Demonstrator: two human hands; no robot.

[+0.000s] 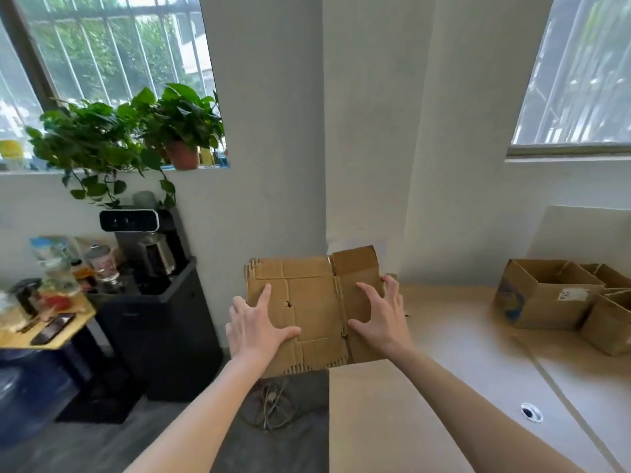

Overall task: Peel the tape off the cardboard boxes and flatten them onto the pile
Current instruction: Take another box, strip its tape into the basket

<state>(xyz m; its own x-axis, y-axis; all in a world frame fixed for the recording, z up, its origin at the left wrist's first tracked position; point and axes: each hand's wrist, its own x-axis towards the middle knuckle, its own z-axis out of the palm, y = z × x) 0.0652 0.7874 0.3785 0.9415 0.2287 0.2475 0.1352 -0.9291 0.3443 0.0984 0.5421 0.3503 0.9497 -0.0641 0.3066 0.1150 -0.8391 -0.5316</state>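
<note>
A flattened brown cardboard box [314, 302] lies on a pile of flat cardboard at the table's far left corner, overhanging the left edge. My left hand [256, 326] rests on its left part with fingers spread and straight. My right hand [379, 315] rests on its right part, fingers spread, the fingertips reaching the right edge. One flap [355, 262] at the back stands slightly raised. Two open cardboard boxes stand at the right: a larger one [543, 295] and a smaller one [611, 322] beside it.
The table [444, 387] runs along the white wall. A cable hole [531, 412] sits in its right part. Left of the table stand a black water dispenser [153, 302], a cluttered side table [44, 312] and potted plants [129, 131] on the windowsill. Cords [273, 404] lie on the floor.
</note>
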